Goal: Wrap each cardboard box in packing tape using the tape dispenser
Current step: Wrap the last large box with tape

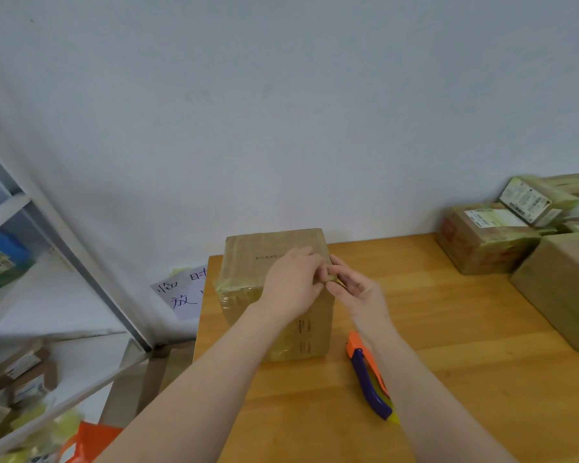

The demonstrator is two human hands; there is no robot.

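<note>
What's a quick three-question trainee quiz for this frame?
1. True or false: the right hand holds the dispenser.
2. Where do the left hand and right hand pinch the tape? A) right edge of the box top B) box bottom C) down on the table
3. Fill in: other boxes sit at the table's far ___ side.
Key: 1 false, it lies on the table; 2 A; 3 right.

brown cardboard box [274,295], yellowish tape bands; orange and purple tape dispenser [368,375]; honey wood-grain bench [448,329]; white wall [281,111].
</note>
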